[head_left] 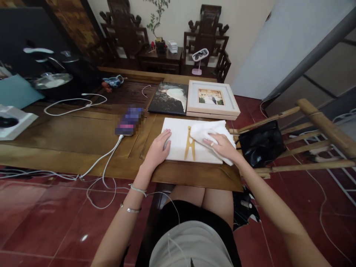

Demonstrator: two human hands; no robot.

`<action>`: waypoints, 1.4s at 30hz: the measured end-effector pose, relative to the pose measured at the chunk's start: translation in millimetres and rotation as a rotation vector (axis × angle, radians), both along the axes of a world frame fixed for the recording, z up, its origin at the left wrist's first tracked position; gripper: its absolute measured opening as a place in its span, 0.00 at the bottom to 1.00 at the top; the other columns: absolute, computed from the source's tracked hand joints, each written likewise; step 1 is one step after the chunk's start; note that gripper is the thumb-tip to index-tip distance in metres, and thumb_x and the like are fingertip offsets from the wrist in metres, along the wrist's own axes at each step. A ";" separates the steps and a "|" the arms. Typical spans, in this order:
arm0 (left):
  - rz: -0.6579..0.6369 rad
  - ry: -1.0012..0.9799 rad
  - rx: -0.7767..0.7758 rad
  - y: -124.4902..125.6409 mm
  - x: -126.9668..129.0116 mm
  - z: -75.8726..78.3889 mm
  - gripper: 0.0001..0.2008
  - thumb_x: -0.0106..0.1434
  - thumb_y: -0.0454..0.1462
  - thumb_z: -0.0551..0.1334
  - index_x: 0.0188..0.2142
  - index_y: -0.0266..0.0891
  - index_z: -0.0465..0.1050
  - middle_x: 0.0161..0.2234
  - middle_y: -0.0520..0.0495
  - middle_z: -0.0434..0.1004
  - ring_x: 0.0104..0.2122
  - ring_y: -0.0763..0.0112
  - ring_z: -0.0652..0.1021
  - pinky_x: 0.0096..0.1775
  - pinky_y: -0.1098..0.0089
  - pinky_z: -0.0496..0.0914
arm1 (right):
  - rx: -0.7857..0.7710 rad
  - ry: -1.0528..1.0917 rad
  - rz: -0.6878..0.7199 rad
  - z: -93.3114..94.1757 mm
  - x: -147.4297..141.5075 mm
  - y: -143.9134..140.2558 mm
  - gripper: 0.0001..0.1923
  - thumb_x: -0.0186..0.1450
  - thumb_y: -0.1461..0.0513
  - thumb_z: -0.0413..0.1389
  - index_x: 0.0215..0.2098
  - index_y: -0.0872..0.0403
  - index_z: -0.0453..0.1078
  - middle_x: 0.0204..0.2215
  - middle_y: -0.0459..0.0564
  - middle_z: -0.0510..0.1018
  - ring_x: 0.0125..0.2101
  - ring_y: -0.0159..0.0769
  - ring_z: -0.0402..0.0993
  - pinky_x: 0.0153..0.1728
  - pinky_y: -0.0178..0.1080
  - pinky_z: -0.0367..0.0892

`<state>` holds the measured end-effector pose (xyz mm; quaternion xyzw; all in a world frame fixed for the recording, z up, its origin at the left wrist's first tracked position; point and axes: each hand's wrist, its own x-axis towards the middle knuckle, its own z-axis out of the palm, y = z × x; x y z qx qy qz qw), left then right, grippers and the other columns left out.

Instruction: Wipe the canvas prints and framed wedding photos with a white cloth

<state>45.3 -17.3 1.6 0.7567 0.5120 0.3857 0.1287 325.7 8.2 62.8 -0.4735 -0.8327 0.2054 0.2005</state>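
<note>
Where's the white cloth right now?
The white cloth lies under the right hand on the white panel's right part, beside the gold stand.

Soft white cloth [213, 135], looking matt and slightly fluffy, lying under the right hand [222, 145]. White panel [178, 142] beneath, showing a smooth matt face, with a glossy gold mark [189, 148] at centre frame. Left hand [158, 146] resting on that matt face. Wooden table [83, 133], brown, appearing polished with a dull sheen. Red floor tiles [41, 222], lower left, gleaming glossy. Black bag [261, 146], right of centre, shining like leather or vinyl. Bamboo rack [319, 126], far right, looking rough and dry. White frame [213, 98], upper centre, seeming painted and matt. Dark print [169, 97] beside it looking glossy. Thin metal bangle [130, 210] glinting.
</note>
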 end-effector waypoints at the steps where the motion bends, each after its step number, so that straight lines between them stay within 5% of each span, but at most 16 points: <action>1: 0.001 0.001 0.002 0.0 0.1 0.2 0.19 0.66 0.35 0.52 0.53 0.29 0.70 0.58 0.33 0.69 0.60 0.57 0.68 0.62 0.51 0.61 | 0.009 -0.001 -0.044 -1.9 -7.8 10.3 0.18 0.68 0.52 0.49 0.45 0.53 0.75 0.51 0.54 0.77 0.56 0.53 0.67 0.56 0.54 0.62; 4: 0.004 0.005 0.000 -0.4 0.3 0.5 0.19 0.66 0.34 0.52 0.53 0.29 0.70 0.58 0.33 0.69 0.60 0.58 0.68 0.62 0.51 0.61 | 0.059 -0.059 -0.065 -6.9 -30.5 23.9 0.19 0.69 0.54 0.47 0.52 0.51 0.72 0.55 0.52 0.74 0.61 0.52 0.61 0.60 0.59 0.54; 8: 0.006 0.006 -0.001 -0.6 0.2 0.1 0.19 0.66 0.35 0.52 0.54 0.31 0.69 0.58 0.34 0.69 0.60 0.58 0.68 0.62 0.51 0.62 | 0.187 -0.167 0.141 -12.7 -50.4 -6.5 0.18 0.64 0.65 0.50 0.50 0.57 0.72 0.60 0.60 0.66 0.65 0.52 0.51 0.63 0.64 0.40; 13: 0.001 0.015 -0.008 -0.3 -0.6 -0.9 0.19 0.66 0.34 0.52 0.54 0.32 0.69 0.58 0.35 0.69 0.60 0.58 0.68 0.61 0.50 0.61 | 0.162 -0.187 0.460 -3.4 -50.6 -73.5 0.21 0.55 0.71 0.52 0.45 0.54 0.74 0.62 0.59 0.65 0.66 0.50 0.49 0.62 0.67 0.39; 17: -0.005 0.003 -0.017 -0.6 -0.8 -1.2 0.19 0.67 0.35 0.52 0.55 0.32 0.68 0.59 0.35 0.68 0.61 0.58 0.67 0.62 0.50 0.61 | 0.070 -0.174 0.645 8.4 -32.5 -74.2 0.21 0.58 0.70 0.52 0.49 0.54 0.72 0.61 0.56 0.66 0.65 0.43 0.53 0.65 0.57 0.42; 23: 0.002 -0.010 -0.014 -0.5 0.1 -1.1 0.19 0.66 0.35 0.52 0.54 0.31 0.69 0.58 0.33 0.68 0.60 0.56 0.68 0.62 0.51 0.61 | 0.026 -0.147 0.356 3.9 -22.9 6.3 0.14 0.68 0.59 0.51 0.49 0.51 0.73 0.57 0.51 0.72 0.64 0.51 0.54 0.59 0.56 0.59; 28: -0.003 -0.002 -0.007 0.3 -0.7 -1.1 0.19 0.67 0.35 0.52 0.54 0.31 0.69 0.58 0.34 0.69 0.60 0.57 0.68 0.62 0.51 0.61 | 0.141 -0.200 0.194 -3.4 -55.6 35.1 0.19 0.70 0.59 0.47 0.55 0.58 0.69 0.59 0.59 0.69 0.65 0.51 0.52 0.62 0.59 0.51; 35: -0.011 0.005 -0.001 1.1 -1.2 -2.6 0.19 0.67 0.35 0.52 0.55 0.32 0.69 0.58 0.34 0.69 0.60 0.57 0.68 0.61 0.51 0.62 | 0.231 -0.369 0.369 -7.7 -71.3 -42.1 0.18 0.61 0.69 0.53 0.49 0.58 0.73 0.64 0.64 0.58 0.66 0.58 0.43 0.61 0.68 0.42; 39: -0.011 -0.002 -0.018 1.1 -1.0 -3.2 0.19 0.68 0.35 0.51 0.55 0.32 0.69 0.59 0.35 0.68 0.61 0.57 0.67 0.62 0.50 0.60 | 0.182 -0.328 0.532 1.5 -61.4 -86.9 0.16 0.59 0.67 0.55 0.45 0.57 0.74 0.63 0.65 0.62 0.65 0.57 0.47 0.62 0.66 0.44; 42: -0.009 -0.018 -0.034 1.0 -1.3 -3.4 0.19 0.68 0.35 0.52 0.55 0.35 0.69 0.60 0.37 0.67 0.61 0.58 0.67 0.62 0.50 0.60 | 0.139 -0.224 0.627 8.2 -53.6 -89.8 0.16 0.58 0.68 0.55 0.44 0.57 0.74 0.58 0.62 0.69 0.64 0.50 0.54 0.64 0.60 0.46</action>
